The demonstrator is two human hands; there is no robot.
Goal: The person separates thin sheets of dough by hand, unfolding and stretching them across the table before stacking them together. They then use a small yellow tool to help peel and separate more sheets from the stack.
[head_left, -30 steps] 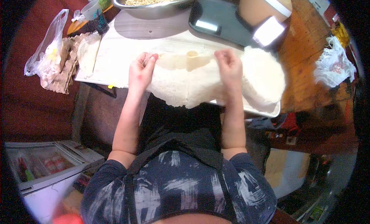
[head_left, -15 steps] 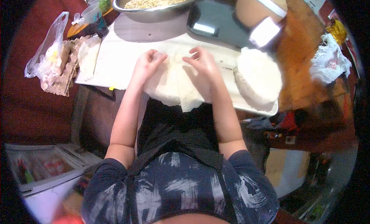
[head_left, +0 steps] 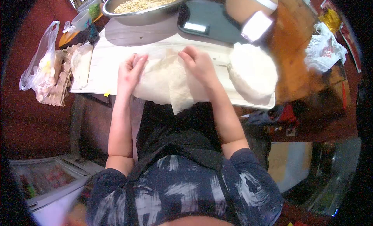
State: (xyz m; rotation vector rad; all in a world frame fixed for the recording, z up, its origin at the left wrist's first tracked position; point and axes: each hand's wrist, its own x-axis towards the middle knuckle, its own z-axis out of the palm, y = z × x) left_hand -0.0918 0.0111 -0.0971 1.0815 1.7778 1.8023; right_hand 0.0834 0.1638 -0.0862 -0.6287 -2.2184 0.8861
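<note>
A thin, pale, translucent sheet [head_left: 155,80] lies over the front edge of the white board [head_left: 105,66], with a narrower piece folded or laid over its middle. My left hand [head_left: 132,70] pinches the sheet's left side between thumb and fingers. At the upper right of the sheet, my right hand [head_left: 198,62] has its fingers closed on it. A thick stack of round white sheets [head_left: 254,72] rests on the board to the right of my right hand.
Behind stand a metal bowl [head_left: 147,16] of pale shreds, a dark scale [head_left: 210,21] and a tan container [head_left: 248,6]. Brown paper and a plastic bag [head_left: 42,70] lie at the left, a white bag [head_left: 325,51] at the far right.
My left hand has moved left and closed on the sheet. My right hand has closed its fingers on the sheet's other side. The whole view has shifted slightly.
</note>
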